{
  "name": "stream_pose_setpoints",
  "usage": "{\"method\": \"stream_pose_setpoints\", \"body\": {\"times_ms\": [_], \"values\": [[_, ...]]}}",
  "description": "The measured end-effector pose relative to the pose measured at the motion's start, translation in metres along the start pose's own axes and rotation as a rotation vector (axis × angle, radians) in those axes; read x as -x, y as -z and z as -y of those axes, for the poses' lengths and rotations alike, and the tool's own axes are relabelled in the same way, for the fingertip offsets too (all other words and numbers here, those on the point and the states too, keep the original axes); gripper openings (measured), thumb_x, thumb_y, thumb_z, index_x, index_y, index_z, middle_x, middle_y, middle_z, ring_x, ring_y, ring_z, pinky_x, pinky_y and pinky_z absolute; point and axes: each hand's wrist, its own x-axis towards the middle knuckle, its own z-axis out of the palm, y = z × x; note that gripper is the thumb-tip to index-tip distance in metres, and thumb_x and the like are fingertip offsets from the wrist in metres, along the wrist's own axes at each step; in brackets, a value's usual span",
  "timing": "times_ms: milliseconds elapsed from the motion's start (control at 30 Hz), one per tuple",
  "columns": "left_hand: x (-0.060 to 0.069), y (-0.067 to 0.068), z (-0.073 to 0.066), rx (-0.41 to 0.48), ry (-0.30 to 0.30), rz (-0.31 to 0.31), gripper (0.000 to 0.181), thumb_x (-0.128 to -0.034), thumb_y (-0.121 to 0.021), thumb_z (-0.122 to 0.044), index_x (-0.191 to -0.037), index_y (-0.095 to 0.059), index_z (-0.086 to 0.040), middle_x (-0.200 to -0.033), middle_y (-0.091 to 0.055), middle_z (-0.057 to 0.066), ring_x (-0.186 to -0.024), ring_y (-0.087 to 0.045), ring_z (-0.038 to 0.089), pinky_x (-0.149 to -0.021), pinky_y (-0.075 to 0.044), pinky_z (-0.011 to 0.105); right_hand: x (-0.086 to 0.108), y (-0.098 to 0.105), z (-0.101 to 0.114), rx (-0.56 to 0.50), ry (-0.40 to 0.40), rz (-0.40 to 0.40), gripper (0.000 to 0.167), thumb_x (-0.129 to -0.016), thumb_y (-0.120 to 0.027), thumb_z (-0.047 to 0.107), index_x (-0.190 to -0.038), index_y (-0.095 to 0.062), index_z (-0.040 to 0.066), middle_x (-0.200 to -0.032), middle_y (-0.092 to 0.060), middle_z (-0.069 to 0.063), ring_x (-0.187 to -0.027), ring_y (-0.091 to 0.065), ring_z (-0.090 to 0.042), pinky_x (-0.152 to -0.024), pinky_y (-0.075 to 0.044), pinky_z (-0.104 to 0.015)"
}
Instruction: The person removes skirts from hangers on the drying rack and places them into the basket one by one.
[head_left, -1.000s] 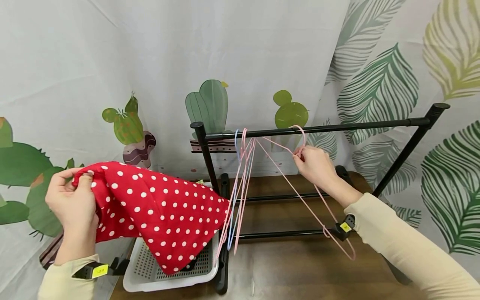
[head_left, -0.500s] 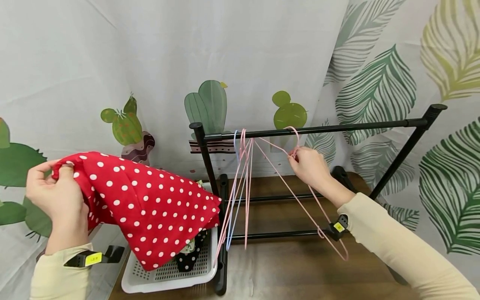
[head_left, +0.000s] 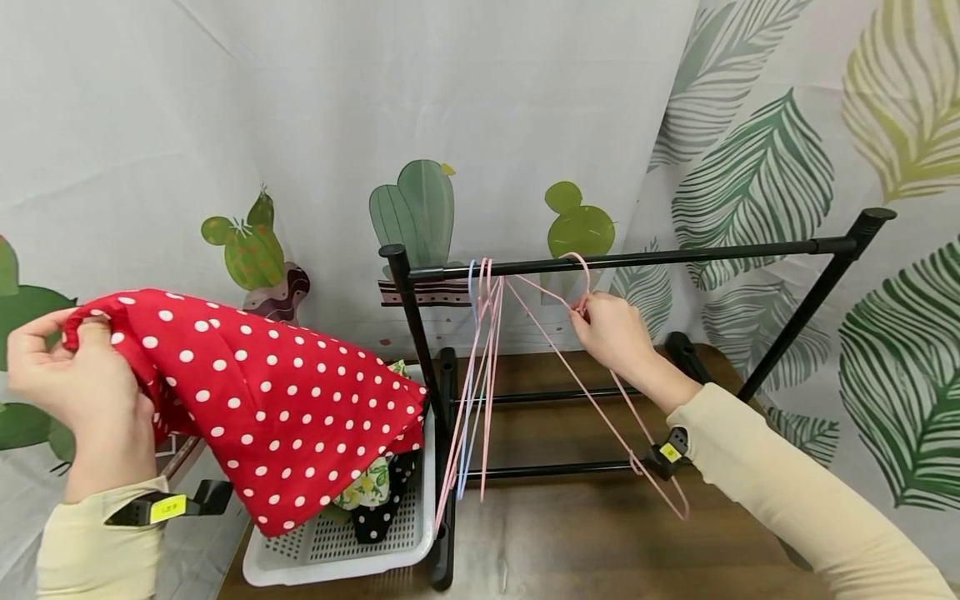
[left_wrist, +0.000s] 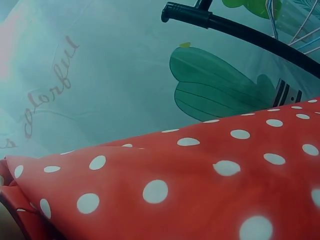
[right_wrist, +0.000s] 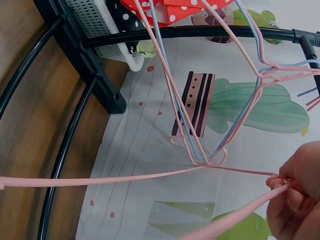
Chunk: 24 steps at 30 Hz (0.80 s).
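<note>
Pinched at one corner in my left hand (head_left: pixel 82 375), a red cloth with white polka dots (head_left: pixel 277 400) stretches toward the rack's left post, partly above the basket. It fills the lower part of the left wrist view. My right hand (head_left: pixel 618 333) grips a pink hanger (head_left: pixel 600 400) just below its hook; that hook still loops over the black rail (head_left: pixel 675 257). In the right wrist view the right hand (right_wrist: pixel 297 192) holds the hanger's neck. Several pink and blue hangers (head_left: pixel 480 375) hang bunched at the rail's left end.
A white perforated basket (head_left: pixel 337 572) stands left of the rack on the wooden table (head_left: pixel 570 542). Inside lie a black dotted cloth (head_left: pixel 375 521) and a floral cloth (head_left: pixel 369 487). The rack's left post (head_left: pixel 412 317) rises between basket and hangers. Printed curtains hang behind.
My left hand has moved left with the red cloth, uncovering more of the basket's contents. The right hand has shifted slightly left along the rail with the pink hanger.
</note>
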Motion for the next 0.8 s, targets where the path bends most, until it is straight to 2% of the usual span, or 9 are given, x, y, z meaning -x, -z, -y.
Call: {"method": "stream_pose_setpoints", "body": {"times_ms": [133,267,367,533,700,800], "values": [[0.005,0.000,0.004,-0.049,0.017,0.021,0.017,-0.0824,-0.063,0.000,-0.098,-0.062,-0.008,-0.085,-0.059,0.002,-0.070,-0.057,0.010,-0.063,-0.047,0.015,-0.001,-0.001,0.001,-0.003,-0.006,-0.002,0.014,-0.085,-0.060,0.015,-0.084,-0.069,0.004,-0.078,-0.066,-0.009,-0.069,-0.063,-0.027,-0.056,-0.049,-0.042],[0.013,0.001,0.022,-0.127,0.012,0.088,0.017,-0.0798,-0.059,0.007,-0.087,-0.065,-0.008,-0.068,-0.060,-0.001,-0.056,-0.056,0.007,-0.051,-0.043,0.013,-0.002,-0.003,0.001,0.005,-0.009,-0.003,0.014,-0.085,-0.060,0.015,-0.084,-0.069,0.005,-0.078,-0.066,-0.009,-0.070,-0.064,-0.029,-0.057,-0.049,-0.044],[0.020,0.004,0.040,-0.222,-0.022,0.143,0.017,-0.0796,-0.058,0.006,-0.083,-0.065,-0.009,-0.060,-0.059,-0.005,-0.049,-0.050,0.003,-0.046,-0.038,0.012,-0.003,-0.004,0.003,0.010,-0.013,0.001,0.014,-0.085,-0.060,0.016,-0.084,-0.069,0.006,-0.077,-0.066,-0.009,-0.069,-0.063,-0.028,-0.057,-0.049,-0.045],[0.029,0.009,0.065,-0.422,-0.035,0.185,0.017,-0.0807,-0.060,0.001,-0.082,-0.064,-0.016,-0.052,-0.052,-0.009,-0.045,-0.044,0.000,-0.042,-0.034,0.012,-0.003,-0.006,0.005,0.009,-0.018,0.019,0.014,-0.086,-0.059,0.017,-0.085,-0.069,0.006,-0.076,-0.065,-0.009,-0.067,-0.062,-0.028,-0.056,-0.048,-0.044],[0.036,0.012,0.076,-0.595,-0.050,0.213,0.015,-0.0818,-0.062,-0.005,-0.085,-0.065,-0.020,-0.050,-0.049,-0.013,-0.042,-0.041,-0.002,-0.040,-0.033,0.013,-0.002,-0.007,0.006,0.004,-0.015,0.024,0.014,-0.086,-0.060,0.017,-0.085,-0.069,0.006,-0.075,-0.064,-0.009,-0.065,-0.061,-0.027,-0.054,-0.048,-0.043],[0.038,0.014,0.080,-0.665,-0.028,0.237,0.011,-0.0826,-0.064,-0.011,-0.087,-0.066,-0.021,-0.052,-0.050,-0.014,-0.044,-0.043,-0.002,-0.040,-0.034,0.014,-0.002,-0.007,0.006,0.001,-0.018,0.026,0.014,-0.086,-0.060,0.017,-0.085,-0.069,0.006,-0.075,-0.064,-0.009,-0.064,-0.061,-0.026,-0.053,-0.048,-0.042]]}}
